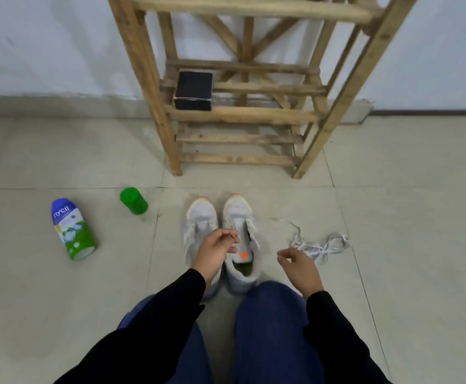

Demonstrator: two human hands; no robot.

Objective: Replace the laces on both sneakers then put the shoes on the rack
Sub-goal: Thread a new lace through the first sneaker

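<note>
Loose laces (320,246): on floor (392,189), strung 9–3 o'clock, at 3 o'clock of right sneaker (240,217) | right hand (301,268): nearer, just beside at 7 o'clock, fingers loosely curled, empty | left hand (215,253): over left sneaker (198,231), fingers pinched, contents unclear | rack (240,115): 12 o'clock.

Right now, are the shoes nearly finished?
Not nearly. Done: the right sneaker looks unlaced, and loose laces lie beside it. In hand: the left hand hovers over the left sneaker, fingers pinched; the right hand holds nothing. Left: lacing, then both go on the rack, which holds only a box.
</note>
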